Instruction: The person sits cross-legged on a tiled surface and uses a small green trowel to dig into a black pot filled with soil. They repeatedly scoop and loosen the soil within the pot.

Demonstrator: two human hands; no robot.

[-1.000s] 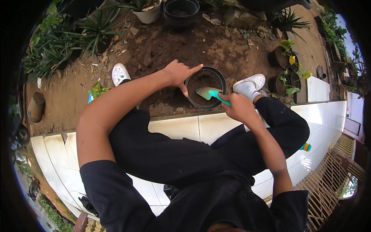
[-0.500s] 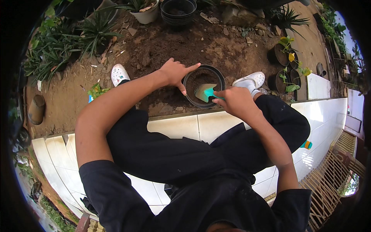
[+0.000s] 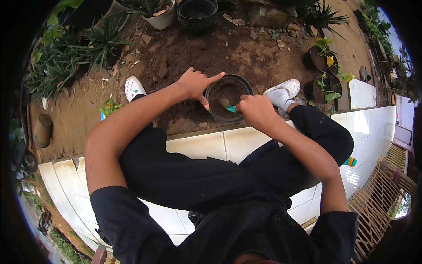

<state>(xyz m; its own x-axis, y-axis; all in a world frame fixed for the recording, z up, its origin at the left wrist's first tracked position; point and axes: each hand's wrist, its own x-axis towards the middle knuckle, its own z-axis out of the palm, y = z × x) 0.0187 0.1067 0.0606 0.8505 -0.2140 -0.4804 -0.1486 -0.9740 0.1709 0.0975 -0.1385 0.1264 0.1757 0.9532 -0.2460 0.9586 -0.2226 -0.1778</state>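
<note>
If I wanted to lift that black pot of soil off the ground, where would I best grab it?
Probably by the rim of the black pot, one hand on each side, coming from above. It stands upright, its round lip is bare on the left where the left hand steadies it, and the right hand works a teal trowel in the soil.

A home garden is stretching out beside a white-tiled terrace (image 3: 202,147). Bare brown soil (image 3: 246,57) is lying open, spiky green plants (image 3: 70,57) are growing along its edge, and round black plastic pots (image 3: 197,11) and small potted seedlings with yellowing leaves (image 3: 327,75) are standing about. A wooden slatted fence (image 3: 378,193) is bordering the tiles.
</note>
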